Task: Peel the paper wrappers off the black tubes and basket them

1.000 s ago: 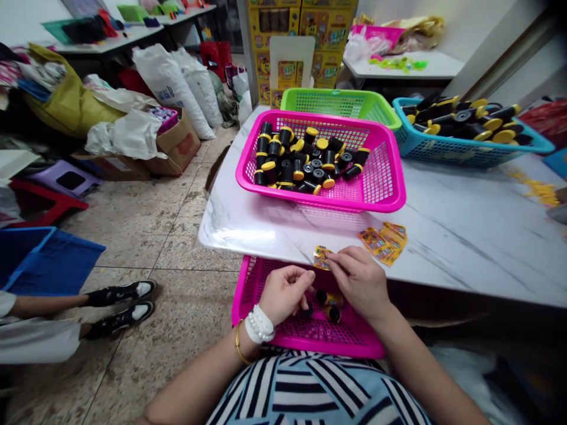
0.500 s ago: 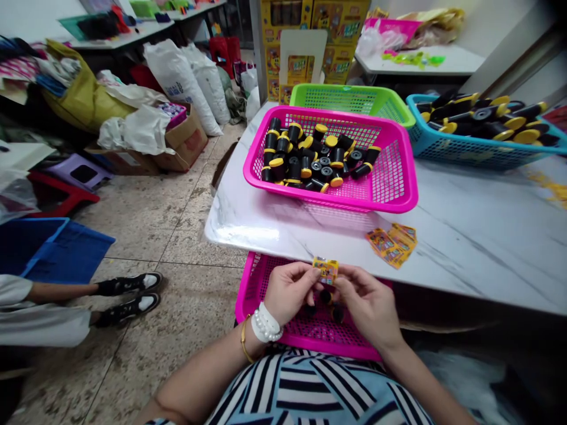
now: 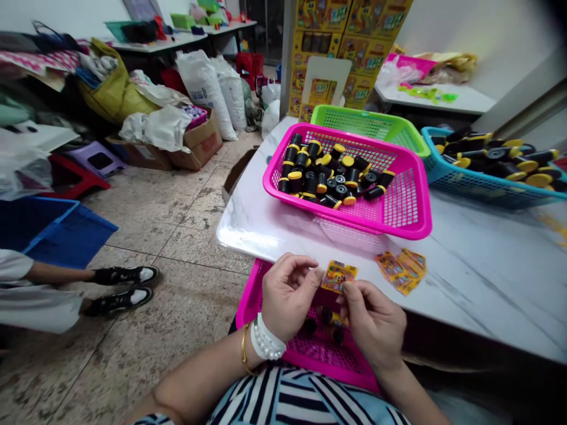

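A small orange-yellow printed sticker [image 3: 339,276] with cartoon pictures is held up between my hands. My right hand [image 3: 376,324] pinches its lower right corner between thumb and fingers. At its left edge is the thumb tip of my left hand [image 3: 287,295], whose fingers are curled in a pinch. Beneath my hands, a pink basket [image 3: 250,295] sits at my lap, partly under the table edge. Inside it lie a few black cylinders, one with a yellow printed wrap [image 3: 339,320], partly hidden by my hands. More matching stickers [image 3: 401,270] lie fanned out on the table to the right.
On the marbled white table [image 3: 469,260] stand a pink basket [image 3: 419,221] of black cylinders with yellow caps, a green basket [image 3: 416,139] and a filled blue basket [image 3: 478,192]. Yellow boxes [image 3: 372,47] are stacked behind. A person's shoes [image 3: 128,298] are at left.
The sticker now shows flatter and wider. My left fingertips have moved to its left edge, while my right hand grips lower on it. The whole view has shifted slightly.
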Demonstrator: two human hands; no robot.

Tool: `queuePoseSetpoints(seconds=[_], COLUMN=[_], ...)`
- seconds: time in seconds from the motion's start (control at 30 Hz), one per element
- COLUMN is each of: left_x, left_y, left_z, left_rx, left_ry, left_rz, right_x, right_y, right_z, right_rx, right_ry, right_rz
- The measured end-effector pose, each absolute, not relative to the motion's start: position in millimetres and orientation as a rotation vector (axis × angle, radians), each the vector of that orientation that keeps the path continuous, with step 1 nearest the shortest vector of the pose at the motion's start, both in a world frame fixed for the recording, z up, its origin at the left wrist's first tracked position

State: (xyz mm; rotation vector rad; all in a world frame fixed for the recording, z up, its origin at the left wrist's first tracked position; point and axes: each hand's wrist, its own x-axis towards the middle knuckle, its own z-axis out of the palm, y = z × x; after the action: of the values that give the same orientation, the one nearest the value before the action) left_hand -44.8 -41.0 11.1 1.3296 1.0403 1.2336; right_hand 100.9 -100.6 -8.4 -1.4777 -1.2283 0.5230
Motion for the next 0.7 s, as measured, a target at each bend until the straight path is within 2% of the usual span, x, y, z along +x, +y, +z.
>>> queuePoseSetpoints(seconds=[0.17, 0.4, 0.7], left_x=[-42, -48, -46], left_y=[-42, -41, -35], left_z=[6, 14, -2], left_rx=[1.228, 1.240, 1.055], left_ry=[1.008, 1.078, 1.007], left_rz=[1.096, 1.282, 1.071], right_x=[99, 101, 98], right_y=[-97, -93, -94], right_z=[-12, -23, -20], right_rx=[-1.484, -1.539, -1.454], right_ry=[-1.259, -1.227, -1.371], right_rz=[0.522, 0.404, 0.283])
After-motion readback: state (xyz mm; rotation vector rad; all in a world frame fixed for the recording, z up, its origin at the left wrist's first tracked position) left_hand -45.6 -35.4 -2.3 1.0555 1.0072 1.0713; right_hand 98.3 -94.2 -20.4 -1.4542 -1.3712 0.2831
